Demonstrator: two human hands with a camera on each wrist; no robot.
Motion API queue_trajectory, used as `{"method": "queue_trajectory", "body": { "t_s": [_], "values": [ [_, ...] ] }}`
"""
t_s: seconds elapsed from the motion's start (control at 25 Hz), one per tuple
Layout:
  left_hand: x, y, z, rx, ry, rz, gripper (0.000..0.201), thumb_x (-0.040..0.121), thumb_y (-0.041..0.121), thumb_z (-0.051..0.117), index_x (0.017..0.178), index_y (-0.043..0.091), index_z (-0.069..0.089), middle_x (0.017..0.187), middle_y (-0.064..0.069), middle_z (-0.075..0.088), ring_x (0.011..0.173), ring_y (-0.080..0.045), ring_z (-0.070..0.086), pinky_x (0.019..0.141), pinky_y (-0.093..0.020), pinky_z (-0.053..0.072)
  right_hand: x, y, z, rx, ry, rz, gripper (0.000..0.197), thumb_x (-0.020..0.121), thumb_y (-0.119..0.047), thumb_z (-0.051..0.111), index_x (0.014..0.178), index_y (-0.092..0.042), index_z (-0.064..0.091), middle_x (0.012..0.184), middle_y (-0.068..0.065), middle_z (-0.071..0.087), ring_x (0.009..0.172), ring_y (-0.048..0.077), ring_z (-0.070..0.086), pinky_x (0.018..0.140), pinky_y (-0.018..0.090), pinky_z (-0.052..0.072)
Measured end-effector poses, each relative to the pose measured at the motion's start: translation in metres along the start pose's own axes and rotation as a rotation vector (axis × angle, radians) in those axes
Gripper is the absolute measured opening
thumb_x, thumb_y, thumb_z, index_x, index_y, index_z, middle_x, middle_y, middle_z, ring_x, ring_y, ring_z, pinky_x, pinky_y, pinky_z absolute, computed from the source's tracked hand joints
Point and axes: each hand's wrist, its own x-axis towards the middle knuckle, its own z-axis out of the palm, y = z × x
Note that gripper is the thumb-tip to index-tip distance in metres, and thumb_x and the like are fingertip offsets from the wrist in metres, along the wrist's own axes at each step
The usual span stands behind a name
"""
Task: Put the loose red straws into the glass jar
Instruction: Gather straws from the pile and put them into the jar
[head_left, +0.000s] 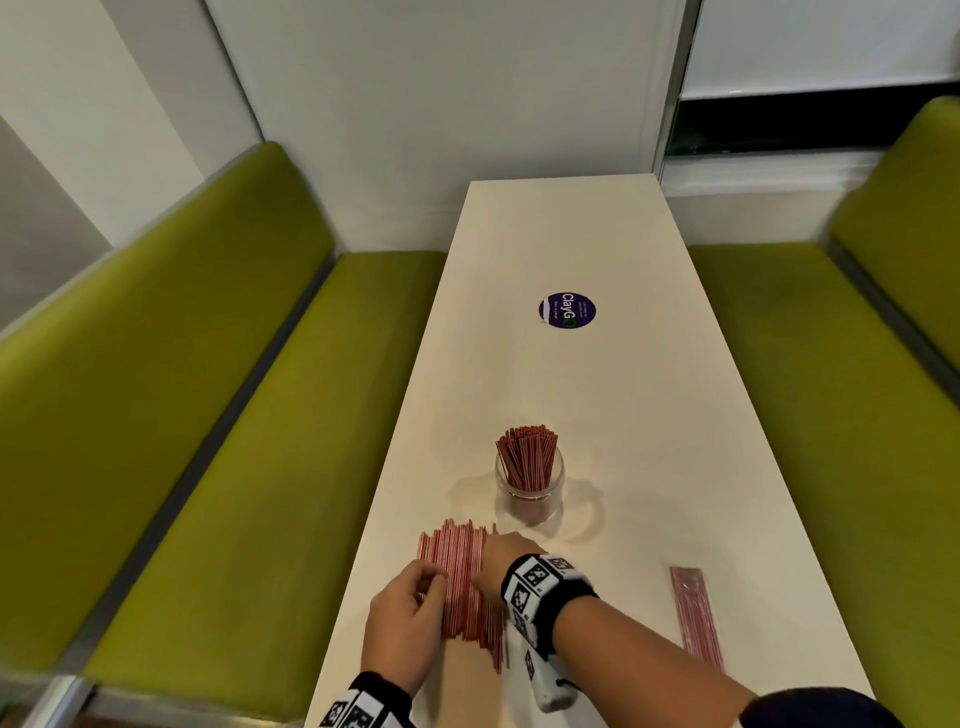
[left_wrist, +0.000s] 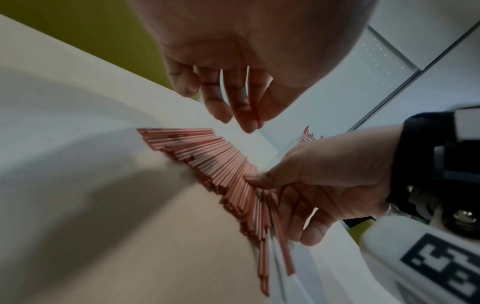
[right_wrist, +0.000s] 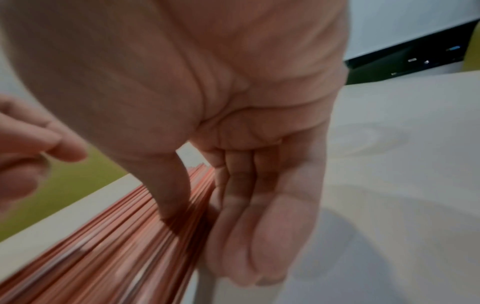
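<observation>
The right hand (head_left: 506, 558) hides the loose red straws' (head_left: 457, 566) right side near the tabletop's (head_left: 623, 415) left edge, the sticker's (head_left: 567, 310) small print unreadable

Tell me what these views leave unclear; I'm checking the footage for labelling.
- Small print on the round purple sticker: too small, head view.
- Right hand grip on the loose red straws: blurred, right wrist view.
- Flat red packet contents: too small, head view.

Left hand (head_left: 402, 621) relaxed — right hand (head_left: 506, 561) pinching
</observation>
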Motion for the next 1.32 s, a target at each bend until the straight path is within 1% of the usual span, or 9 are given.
{"method": "queue_trajectory", "body": {
  "t_s": [0.2,0.36,0.6,0.72,0.84,0.96,1.08,1.2,1.32],
  "values": [
    [-0.005,-0.006,0.001,0.013,-0.036,-0.026,0.018,0.095,0.019,0.061,0.084,0.031,0.068,0.077,0.004,0.071,0.072,-0.009,0.065,0.068,-0.028,0.054,-0.001,0.003,-0.006,-0.005,-0.038,0.026,0.028,0.096,-0.013,0.050,0.068,-0.013,0.044,0.072,0.004,0.052,0.082,0.025,0.059,0.065,0.029,0.046],
    [-0.006,-0.006,0.005,0.021,-0.072,-0.033,0.017,0.095,0.019,0.062,0.083,0.030,0.069,0.076,0.003,0.071,0.073,-0.013,0.066,0.070,-0.033,0.057,-0.010,0.015,-0.005,0.202,-0.006,-0.003,0.022,0.094,-0.019,0.054,0.074,-0.015,0.048,0.085,0.009,0.064,0.078,0.022,0.061,0.062,0.029,0.048],
    [-0.004,0.012,0.004,-0.323,-0.157,-0.190,0.025,0.100,0.025,0.056,0.089,0.008,0.072,0.082,-0.012,0.072,0.072,-0.023,0.063,0.062,-0.030,0.052,-0.040,0.033,0.002,0.814,-0.114,-0.227,0.022,0.101,-0.025,0.056,0.082,-0.015,0.061,0.068,0.002,0.071,0.059,0.017,0.070,0.062,0.030,0.062],
    [-0.002,0.029,0.008,-0.614,-0.372,-0.338,0.039,0.098,0.036,0.057,0.102,0.000,0.070,0.091,-0.021,0.073,0.081,-0.030,0.070,0.068,-0.037,0.055,-0.066,0.019,0.000,0.752,-0.206,-0.436,0.023,0.102,-0.021,0.052,0.089,-0.006,0.063,0.069,0.002,0.066,0.055,0.011,0.065,0.056,0.021,0.055],
    [-0.003,0.042,0.011,-0.719,-0.363,-0.364,0.033,0.095,0.031,0.060,0.097,-0.001,0.064,0.081,-0.017,0.071,0.077,-0.029,0.070,0.068,-0.039,0.055,-0.071,0.011,0.006,0.670,-0.147,-0.516,0.023,0.100,-0.015,0.047,0.094,0.001,0.063,0.070,0.009,0.063,0.060,0.022,0.062,0.058,0.028,0.054],
    [-0.003,0.050,0.013,-0.727,-0.274,-0.309,0.042,0.102,0.031,0.048,0.094,-0.005,0.067,0.086,-0.019,0.073,0.082,-0.026,0.071,0.072,-0.034,0.056,-0.072,0.009,0.015,0.813,-0.029,-0.463,0.021,0.101,-0.017,0.048,0.083,-0.017,0.060,0.071,0.003,0.060,0.059,0.016,0.059,0.059,0.031,0.049],
    [0.000,0.058,0.012,-0.840,-0.174,-0.326,0.060,0.106,0.040,0.036,0.096,-0.011,0.065,0.096,-0.023,0.075,0.094,-0.030,0.071,0.081,-0.037,0.054,-0.082,0.004,0.024,1.220,-0.044,-0.309,0.025,0.104,-0.030,0.046,0.089,-0.014,0.058,0.072,0.003,0.059,0.061,0.016,0.057,0.061,0.036,0.048],
    [0.000,0.071,0.012,-1.083,-0.043,-0.338,0.044,0.106,0.040,0.034,0.081,0.007,0.050,0.065,-0.010,0.063,0.071,-0.025,0.065,0.078,-0.043,0.053,-0.091,0.002,0.025,1.648,-0.210,-0.134,0.032,0.105,-0.040,0.043,0.104,-0.012,0.059,0.075,0.008,0.062,0.058,0.020,0.057,0.050,0.029,0.048],
    [-0.001,0.079,0.012,-1.247,0.038,-0.305,0.035,0.106,0.039,0.037,0.082,0.014,0.043,0.062,-0.002,0.039,0.059,-0.020,0.052,0.072,-0.041,0.055,-0.089,0.003,0.024,1.913,-0.304,0.060,0.027,0.100,-0.041,0.048,0.101,-0.014,0.051,0.068,0.007,0.054,0.046,0.016,0.045,0.038,0.020,0.033]
  ]
}}
